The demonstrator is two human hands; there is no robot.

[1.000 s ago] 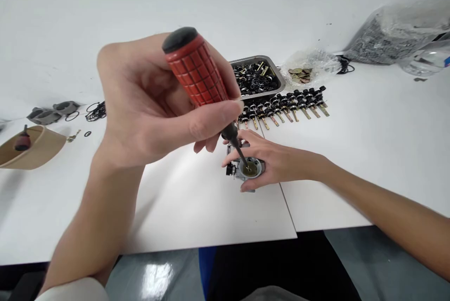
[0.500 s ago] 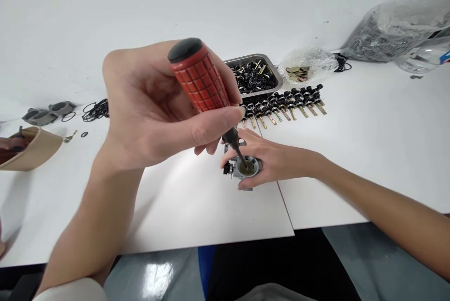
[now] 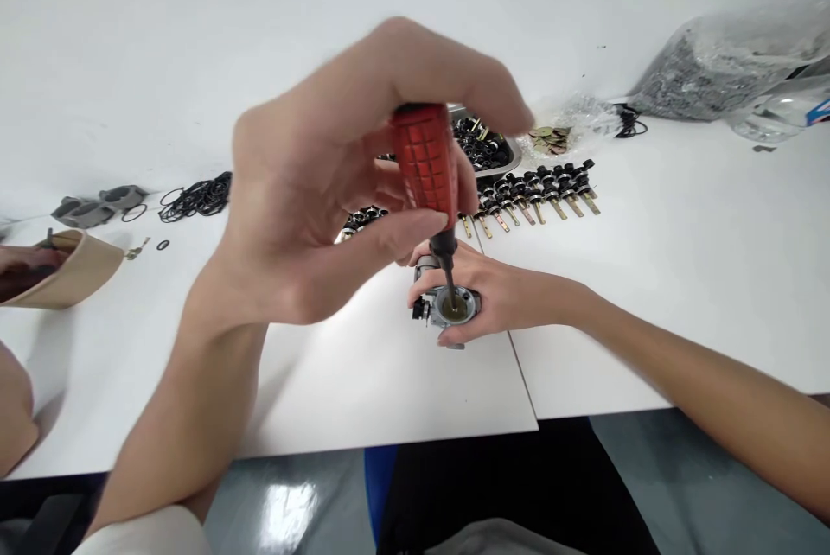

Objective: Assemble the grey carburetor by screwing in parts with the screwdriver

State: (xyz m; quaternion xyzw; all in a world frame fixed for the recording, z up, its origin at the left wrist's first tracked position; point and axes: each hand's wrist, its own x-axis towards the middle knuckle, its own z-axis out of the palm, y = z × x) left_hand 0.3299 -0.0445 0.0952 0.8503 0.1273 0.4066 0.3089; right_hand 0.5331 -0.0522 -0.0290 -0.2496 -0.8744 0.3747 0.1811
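My left hand [image 3: 291, 200] is closed around a screwdriver [image 3: 426, 164] with a red grooved handle, thumb and fingers on the grip and the index finger arched over its top. The shaft points down, almost upright, and its tip meets the brass-coloured round plate [image 3: 457, 311] inside the bore of a small metal carburetor [image 3: 442, 318]. My right hand [image 3: 496, 291] grips the carburetor from the right, pressing it to the white table. Its fingers reach around the far side and its thumb lies along the near side. A black knob sticks out at the carburetor's left.
Behind my hands, a metal tray [image 3: 515, 159] holds small black parts, with a row of brass-stemmed parts [image 3: 538, 192] before it. Plastic bags [image 3: 700, 62] stand back right. Black rings [image 3: 201, 196] and grey castings [image 3: 97, 205] lie left. Another person's hand [image 3: 26, 265] is inside a beige container [image 3: 91, 270].
My left hand has turned and shifted right, its index finger now over the handle's top. The screwdriver has gone from tilted to nearly upright. My right hand and the carburetor stay in place.
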